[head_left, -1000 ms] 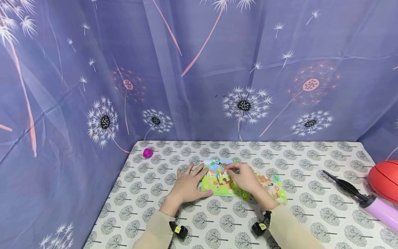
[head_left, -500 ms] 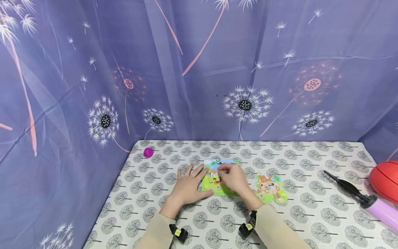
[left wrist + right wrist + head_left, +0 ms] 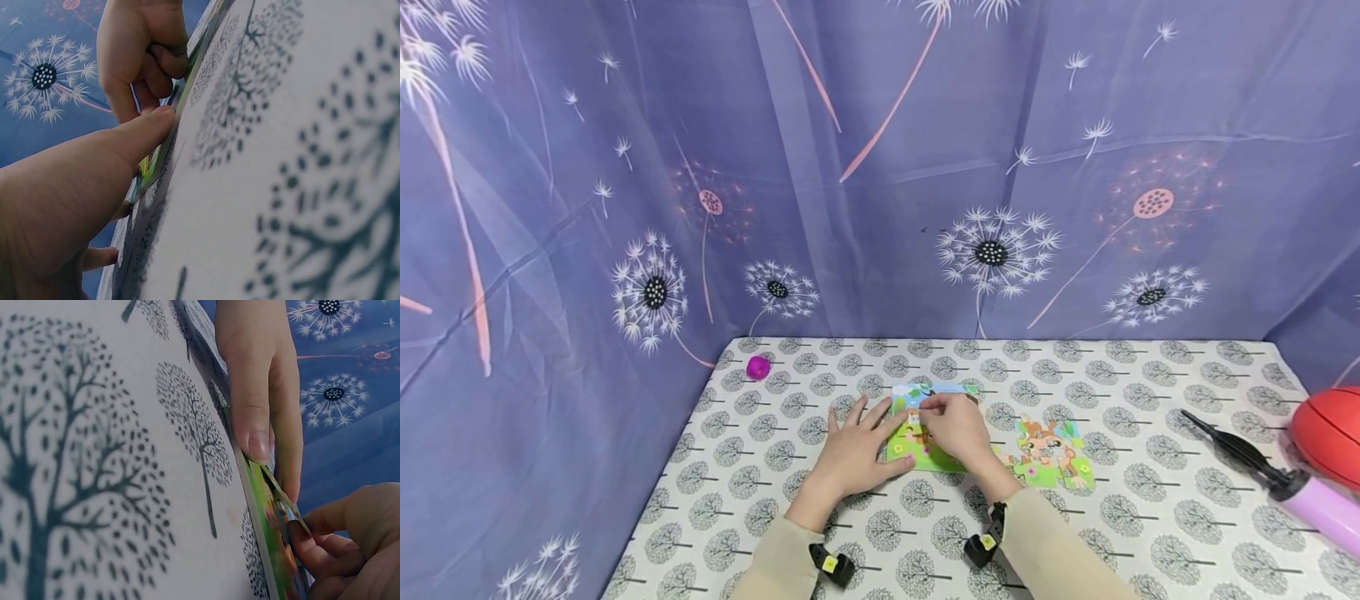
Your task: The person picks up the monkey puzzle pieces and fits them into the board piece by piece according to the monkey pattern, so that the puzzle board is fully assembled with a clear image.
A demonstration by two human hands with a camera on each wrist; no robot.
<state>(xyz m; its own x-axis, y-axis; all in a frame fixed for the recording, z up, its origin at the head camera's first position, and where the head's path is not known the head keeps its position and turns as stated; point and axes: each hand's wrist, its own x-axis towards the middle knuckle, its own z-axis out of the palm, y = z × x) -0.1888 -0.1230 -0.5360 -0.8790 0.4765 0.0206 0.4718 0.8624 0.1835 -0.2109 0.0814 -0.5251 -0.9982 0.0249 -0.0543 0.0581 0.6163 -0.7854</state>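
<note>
A colourful jigsaw puzzle board (image 3: 934, 461) lies flat on the table, showing a cartoon scene with grass and sky. My left hand (image 3: 850, 454) rests with spread fingers at its left edge; in the left wrist view the thumb presses the board's rim (image 3: 153, 170). Over the middle of the board, my right hand (image 3: 958, 432) pinches a thin puzzle piece (image 3: 286, 499), seen edge-on and tilted in the right wrist view. That hand hides part of the picture. Several joined pieces with a brown cartoon animal (image 3: 1049, 452) lie to the right of the board.
A small purple object (image 3: 757, 367) sits at the table's back left. Towards the right edge are a pump (image 3: 1315, 504) with a black nozzle and a red ball (image 3: 1330, 433). A purple dandelion-print curtain (image 3: 880, 208) hangs behind the tree-patterned tablecloth (image 3: 820, 385).
My right hand has moved left across the board with the puzzle piece, uncovering more of the pieces on the right. My left hand has stayed in place.
</note>
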